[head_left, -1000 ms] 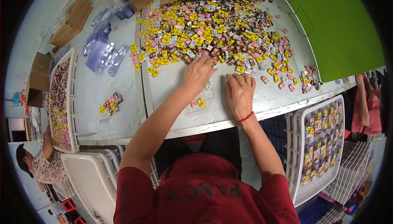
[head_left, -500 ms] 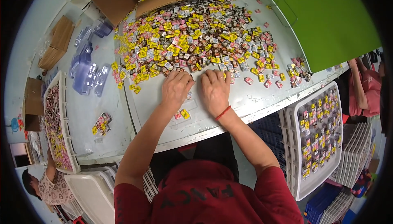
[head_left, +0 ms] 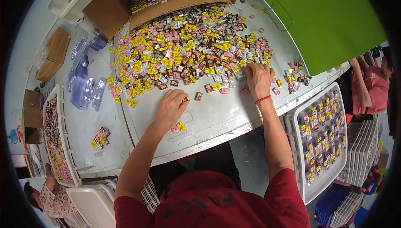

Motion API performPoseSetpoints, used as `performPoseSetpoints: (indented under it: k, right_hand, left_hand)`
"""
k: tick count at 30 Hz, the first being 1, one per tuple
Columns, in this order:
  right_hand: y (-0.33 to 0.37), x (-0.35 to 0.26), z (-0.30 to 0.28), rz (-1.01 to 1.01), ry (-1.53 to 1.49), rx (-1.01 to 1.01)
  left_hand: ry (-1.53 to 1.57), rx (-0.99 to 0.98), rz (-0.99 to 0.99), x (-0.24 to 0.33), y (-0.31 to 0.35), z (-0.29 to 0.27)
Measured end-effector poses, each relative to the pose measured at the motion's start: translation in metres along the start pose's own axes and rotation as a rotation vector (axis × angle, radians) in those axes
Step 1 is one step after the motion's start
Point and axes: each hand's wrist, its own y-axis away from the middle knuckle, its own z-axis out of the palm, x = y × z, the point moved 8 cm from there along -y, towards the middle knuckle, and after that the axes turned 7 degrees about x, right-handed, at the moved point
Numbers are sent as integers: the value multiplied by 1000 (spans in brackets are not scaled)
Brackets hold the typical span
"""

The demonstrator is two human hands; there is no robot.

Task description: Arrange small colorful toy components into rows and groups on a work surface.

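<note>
A wide heap of tiny printed box-shaped pieces (head_left: 179, 57) in yellow, pink, brown, white and black covers the far part of the pale table. My left hand (head_left: 170, 106) is in front of the heap, thumb and fingers closed on a small brown piece (head_left: 184, 100). Beside its wrist, a yellow piece (head_left: 181, 126) and a pink one lie by a faint clear plastic tray (head_left: 188, 118). My right hand (head_left: 260, 81) reaches to the heap's right front edge, fingers bent down among pieces; what they grip is hidden. A loose brown piece (head_left: 198, 96) lies between the hands.
An open cardboard box (head_left: 175, 7) of pieces stands behind the heap. Clear plastic shells (head_left: 85, 86) lie left, near a packed set (head_left: 100, 138). White crates (head_left: 298, 161) flank the table, the right one carrying filled packs. A green panel (head_left: 321, 23) is far right. Two people work nearby.
My hands have moved apart: the left slightly left and nearer me, the right across to the heap's right edge. Brown pieces now show between them. The view has shifted a little.
</note>
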Motion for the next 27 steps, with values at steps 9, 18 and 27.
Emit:
performPoseSetpoints:
  k: [9, 18, 27]
  right_hand:
    - [-27, -8, 3, -79, 7, 80]
    - [-23, -34, -17, -83, -297, -41]
    - [54, -93, 19, 635, -1526, -878]
  left_hand:
    - [-5, -4, -52, 2, -1, 1]
    - [48, 98, -147, 8, -4, -6]
    - [225, 118, 0, 65, -47, 13]
